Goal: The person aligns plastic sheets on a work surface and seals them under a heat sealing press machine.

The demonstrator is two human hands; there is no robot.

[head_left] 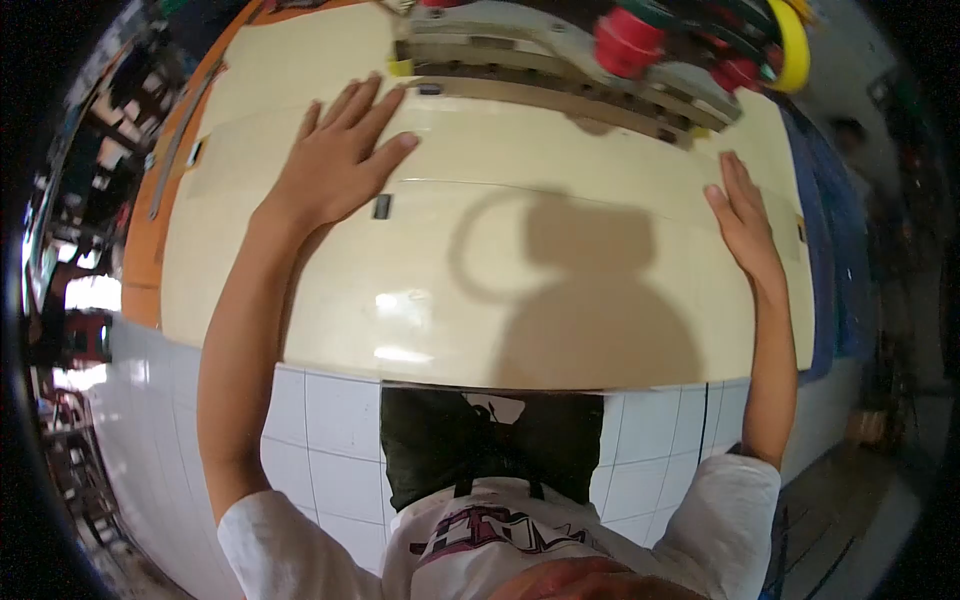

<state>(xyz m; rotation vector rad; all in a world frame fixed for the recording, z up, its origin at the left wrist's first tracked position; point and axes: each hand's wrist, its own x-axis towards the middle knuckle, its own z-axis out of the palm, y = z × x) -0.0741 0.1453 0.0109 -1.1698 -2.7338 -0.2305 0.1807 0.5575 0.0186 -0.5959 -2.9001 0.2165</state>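
Note:
A broad cream-coloured sheet (pixel 430 280) covers the tabletop before me, with a thin seam or edge line running across it. My left hand (pixel 345 150) lies flat on its upper left part, fingers spread, the fingertips close to the long metal bar of a machine (pixel 560 90). Toward the sheet's right edge, my right hand (pixel 740 215) rests with its fingers stretched out and thumb apart. Neither hand grips anything. A small dark rectangular piece (pixel 382 206) sits just right of my left wrist.
Red knob-like parts (pixel 630 45) and a yellow ring (pixel 790 45) belong to the machine at the top. An orange board edge (pixel 145 245) with a metal strip (pixel 180 140) shows at left. Blue material (pixel 825 250) borders the right side. White floor tiles (pixel 330 410) lie below.

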